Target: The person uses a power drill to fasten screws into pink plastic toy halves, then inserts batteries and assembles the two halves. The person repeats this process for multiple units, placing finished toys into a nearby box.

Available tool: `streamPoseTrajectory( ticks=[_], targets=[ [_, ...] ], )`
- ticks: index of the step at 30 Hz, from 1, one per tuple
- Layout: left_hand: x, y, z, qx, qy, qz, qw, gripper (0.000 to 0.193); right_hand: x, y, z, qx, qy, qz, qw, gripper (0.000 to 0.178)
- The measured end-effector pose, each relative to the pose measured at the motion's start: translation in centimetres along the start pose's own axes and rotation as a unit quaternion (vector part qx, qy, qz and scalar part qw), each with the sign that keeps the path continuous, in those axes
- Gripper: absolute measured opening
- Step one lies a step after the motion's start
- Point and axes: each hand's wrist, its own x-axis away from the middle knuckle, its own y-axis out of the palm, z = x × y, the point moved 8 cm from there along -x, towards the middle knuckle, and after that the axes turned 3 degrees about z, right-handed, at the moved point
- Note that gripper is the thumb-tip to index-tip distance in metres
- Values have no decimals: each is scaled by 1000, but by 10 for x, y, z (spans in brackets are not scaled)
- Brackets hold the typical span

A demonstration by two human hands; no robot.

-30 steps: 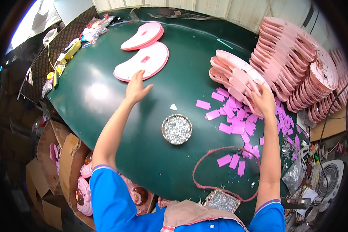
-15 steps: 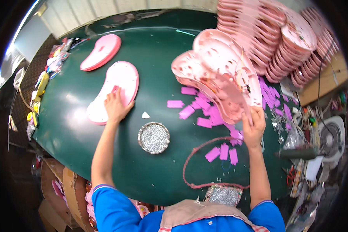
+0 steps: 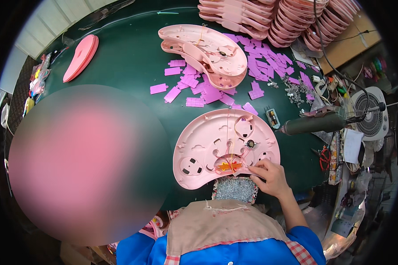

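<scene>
A curved pink plastic shell lies hollow side up in front of me, with thin wires, a round dark component and a small orange circuit board inside. At its lower right edge is my right hand, thumb and index finger closed on the rim near the wires. A big blurred pink patch covers the left of the view, and my left hand cannot be seen. Beneath the shell's inner curve shows a silvery, glittery pad, close to my apron.
Beyond lie more nested pink shells and scattered purple plastic plates. Stacks of pink shells stand far right. At right are a small clear-cased device, a dark green cylinder tool, red-handled pliers and a fan. Pink covers lie far left.
The wired shell now lies close in front of me, with my right hand at its lower rim. My left hand, earlier on a pink cover, is out of sight. The view has shifted.
</scene>
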Motion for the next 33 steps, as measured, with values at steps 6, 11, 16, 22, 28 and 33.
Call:
streamPoseTrajectory(
  ticks=[6, 11, 16, 22, 28, 33],
  targets=[
    [36, -50, -81, -685, 38, 173, 707, 78, -60, 2, 13, -58, 136, 120, 982, 20],
    [44, -32, -90, -788, 169, 259, 532, 72, -112, 33, 38, 3, 93, 160, 983, 14],
    [13, -36, -171, -681, 116, 301, 658, 67, -106, 12, 22, -632, 104, 179, 747, 10],
    [-30, -182, -221, -706, -143, 332, 609, 70, -85, 14, -24, -633, 125, 151, 749, 11],
    [-2, -197, -204, -697, -210, 289, 622, 71, -94, 52, -38, -542, 156, 88, 821, 16],
    [15, -203, -208, -712, -200, 269, 617, 86, -105, 40, -47, -375, 58, 184, 907, 28]
  ],
)
